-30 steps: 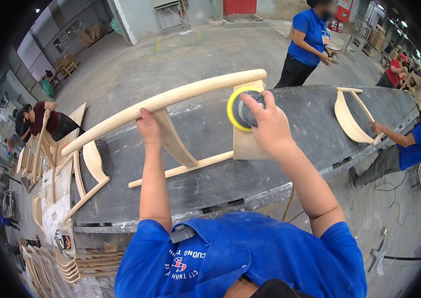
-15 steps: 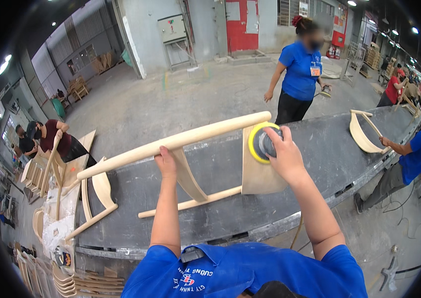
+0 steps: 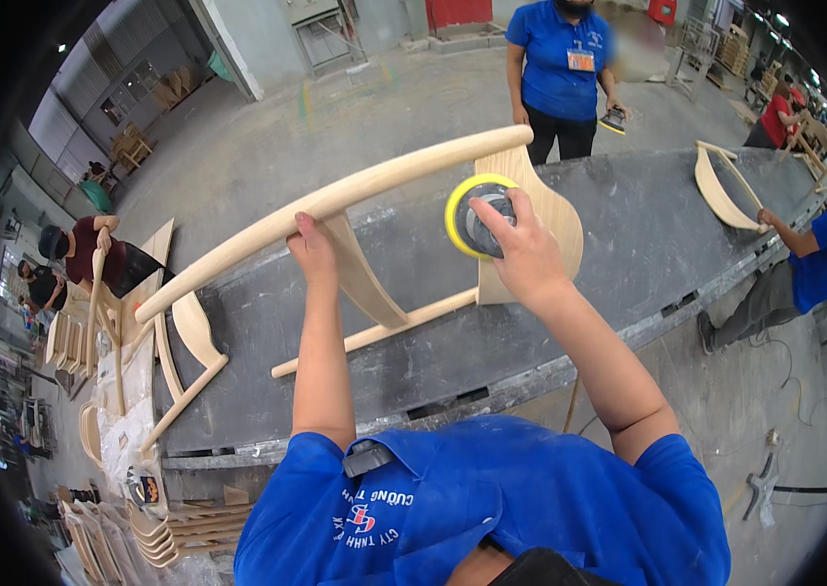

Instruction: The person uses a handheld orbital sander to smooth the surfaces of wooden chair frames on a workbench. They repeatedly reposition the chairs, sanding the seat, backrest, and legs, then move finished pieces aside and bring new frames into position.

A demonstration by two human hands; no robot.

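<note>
A pale wooden chair-back frame is held tilted over the dark worktable. It has a long round post, a thinner rail, a narrow crosspiece and a wide curved panel. My left hand is closed round the long post near the crosspiece. In my right hand is a round orbital sander with a yellow rim, gripped from above. The sander is at the left edge of the wide panel; its pad's underside is hidden.
Another wooden frame lies at the table's left end. Across the table stands a person in blue with a sander. To the right, another person holds a curved frame. Stacked wooden parts sit at lower left.
The sander in my right hand has shifted left, from the wide panel's face to its left edge. My left hand keeps its hold on the post. The whole view has tilted down.
</note>
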